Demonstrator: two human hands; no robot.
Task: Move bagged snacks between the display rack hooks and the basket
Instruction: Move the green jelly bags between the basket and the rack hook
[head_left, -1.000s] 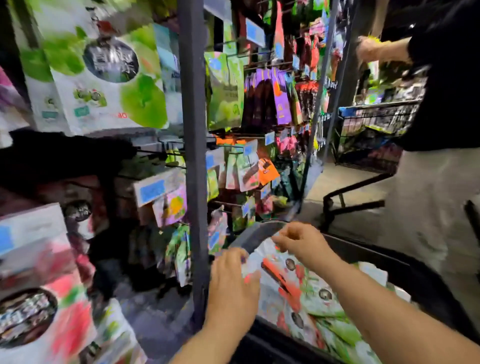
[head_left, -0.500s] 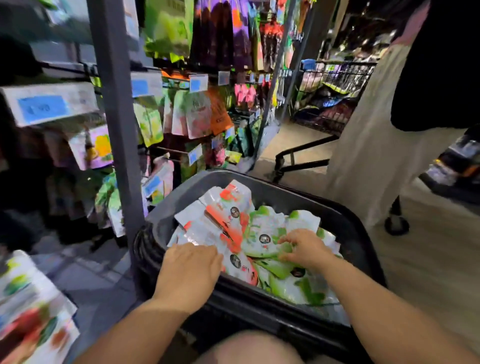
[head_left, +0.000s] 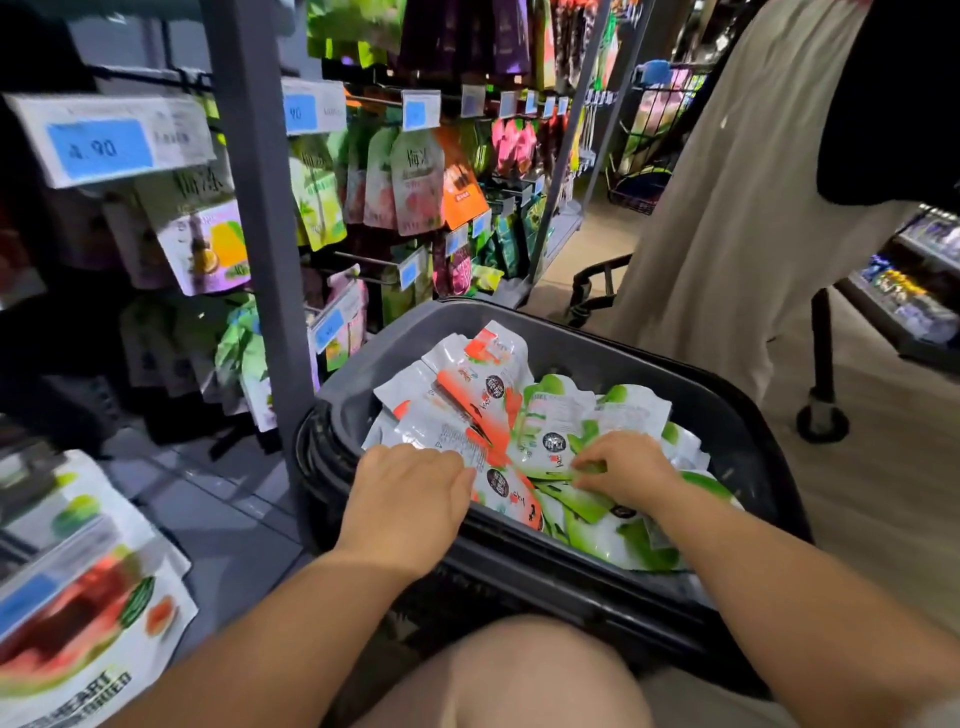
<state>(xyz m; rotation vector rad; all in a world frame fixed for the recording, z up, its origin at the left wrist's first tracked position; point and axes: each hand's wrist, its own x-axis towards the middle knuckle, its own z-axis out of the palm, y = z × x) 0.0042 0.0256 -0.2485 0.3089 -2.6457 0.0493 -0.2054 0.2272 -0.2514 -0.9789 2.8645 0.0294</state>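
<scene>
A dark plastic basket (head_left: 613, 358) stands on the floor before me, filled with several bagged snacks. Red-and-white bags (head_left: 467, 395) lie on its left side, green-and-white bags (head_left: 623, 410) on its right. My left hand (head_left: 410, 499) rests palm down on a red-and-white bag at the basket's near left rim, fingers curled over its edge. My right hand (head_left: 623, 467) pinches the top of a green-and-white bag with bent fingers. The display rack (head_left: 260, 208) with hooks of hanging snack bags rises to the left of the basket.
A grey rack upright (head_left: 270, 291) stands right beside the basket's left rim. Price tags (head_left: 104, 140) jut from hooks at left. Another person in a light skirt (head_left: 727, 208) stands at the right beside a wheeled cart (head_left: 821, 415). My knee (head_left: 519, 675) is below the basket.
My view dropped from the rack to the basket. Both hands lowered into the bags; the right hand went from the red-and-white bags to the green ones and closed on one.
</scene>
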